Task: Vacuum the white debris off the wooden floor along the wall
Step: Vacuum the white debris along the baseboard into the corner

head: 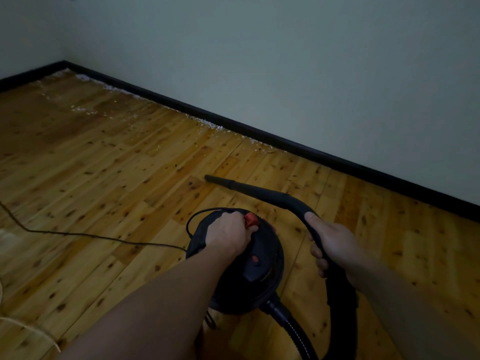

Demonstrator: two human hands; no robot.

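Head view: white crumbly debris (pixel 215 126) lies scattered on knotty yellow-brown wooden plank floor (pixel 104 165), thickest right against black skirting strip (pixel 259 131) below pale painted wall (pixel 285 61), trailing toward far corner. Thin black power cord (pixel 78 233) snakes across planks at left. Round black vacuum canister w/ red switch (pixel 249 261) stands near. Left hand (pixel 230 233) grips its top handle, fingers curled. Right hand (pixel 331 242) wraps curved black plastic hose wand (pixel 259 189); its nozzle tip sits well short of debris.

Open wooden floor (pixel 104 165) lies between nozzle (pixel 215 178) and white debris (pixel 215 126); baseboard (pixel 285 145) bounds it, power cord (pixel 78 235) crosses left.
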